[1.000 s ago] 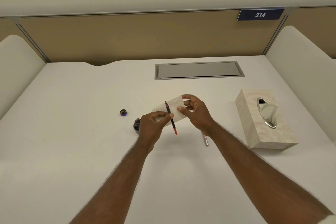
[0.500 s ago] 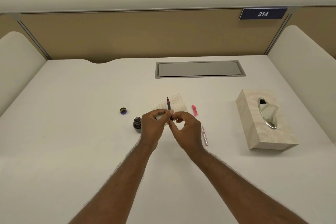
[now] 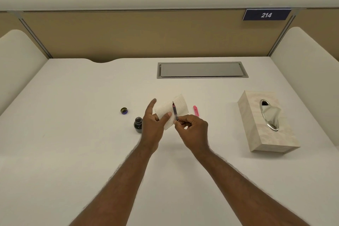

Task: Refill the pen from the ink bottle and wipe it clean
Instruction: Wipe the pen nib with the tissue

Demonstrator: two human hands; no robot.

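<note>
My right hand (image 3: pixel 192 130) pinches the lower end of the slim pen (image 3: pixel 174 111), which points nib-up and away from me. Behind the pen is a white tissue (image 3: pixel 180 105), held by my left hand (image 3: pixel 153 124) with the thumb on its front and the index finger stretched upward. The open ink bottle (image 3: pixel 138 125) stands on the table just left of my left hand. Its cap (image 3: pixel 124 110) lies farther left. A pink pen part (image 3: pixel 196 110) lies on the table right of the tissue.
A beige tissue box (image 3: pixel 256 126) with a metal slot sits at the right. A grey cable hatch (image 3: pixel 201 69) is set into the white desk (image 3: pixel 73 152) farther back. Cream dividers stand at both sides, and a tan panel at the back.
The pen went from my left hand to my right hand, which moved down to the pen's lower end. My left hand now holds the tissue behind it with the index finger raised.
</note>
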